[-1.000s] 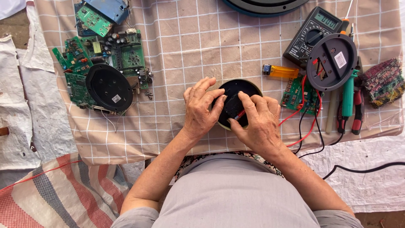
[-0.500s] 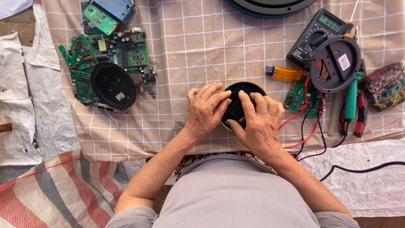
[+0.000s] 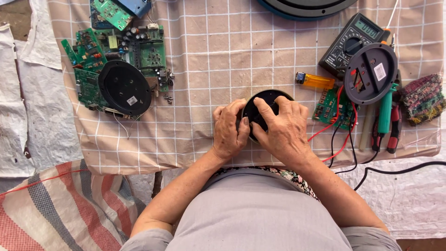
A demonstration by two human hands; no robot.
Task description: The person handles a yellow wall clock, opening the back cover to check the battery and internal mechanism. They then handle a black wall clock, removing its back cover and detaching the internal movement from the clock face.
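Checked cloth [image 3: 209, 56] | black round part [image 3: 265, 100] | both hands [image 3: 260, 130] clasp it from either side.

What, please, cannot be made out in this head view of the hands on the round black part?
- Black part: its near half is hidden under the left hand and right hand.
- Blue-rimmed disc: cut off by the top edge.
- Meter: partly covered by a black round cover.
- Black cable: runs off the right edge.

cloth [image 3: 232, 51]: beige, white grid, covers work surface | sheet [image 3: 42, 116]: white plastic, left | mat [image 3: 55, 209]: red-grey striped, lower left | light: bright, even
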